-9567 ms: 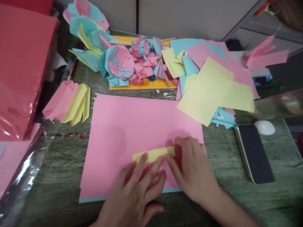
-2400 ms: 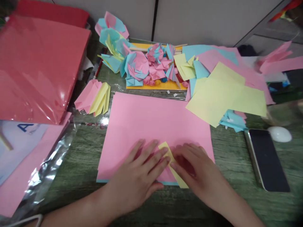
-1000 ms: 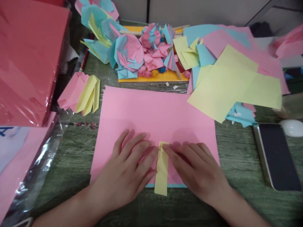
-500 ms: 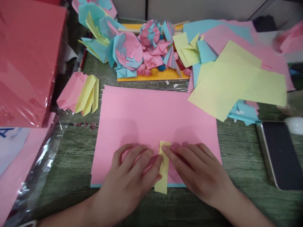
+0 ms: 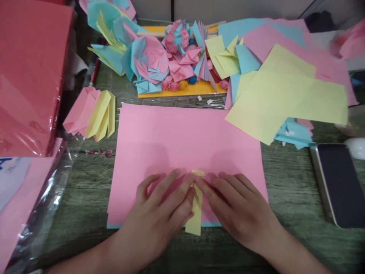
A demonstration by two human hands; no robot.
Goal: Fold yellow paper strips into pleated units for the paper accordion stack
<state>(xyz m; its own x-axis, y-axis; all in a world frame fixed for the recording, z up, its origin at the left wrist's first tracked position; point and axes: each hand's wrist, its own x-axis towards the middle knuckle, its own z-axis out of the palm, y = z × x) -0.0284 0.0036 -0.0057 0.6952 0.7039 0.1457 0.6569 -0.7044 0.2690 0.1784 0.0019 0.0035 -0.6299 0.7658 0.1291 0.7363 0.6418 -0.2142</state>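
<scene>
A narrow folded strip of yellow paper (image 5: pixel 195 220) lies upright in the view on a stack of pink paper sheets (image 5: pixel 182 133), its lower end reaching past the stack's near edge. My left hand (image 5: pixel 161 213) grips the strip from the left, thumb and index finger pressed on its upper part. From the other side, my right hand (image 5: pixel 242 209) presses its index fingertip on the strip near the top, touching the left index finger. The right thumb is mostly hidden. A thin blue edge shows under the pink sheets.
Folded paper pieces and flowers (image 5: pixel 151 57) crowd an orange board (image 5: pixel 182 90) at the back. Loose yellow sheets (image 5: pixel 273 91) overlap the stack's far right corner. A phone (image 5: pixel 339 186) lies at right. Red plastic-wrapped packs (image 5: pixel 31 76) and pink-yellow folded paper (image 5: pixel 88 114) sit left.
My left index finger has moved right and up onto the strip, meeting the right index fingertip. The view has shifted slightly; the strip stays in place.
</scene>
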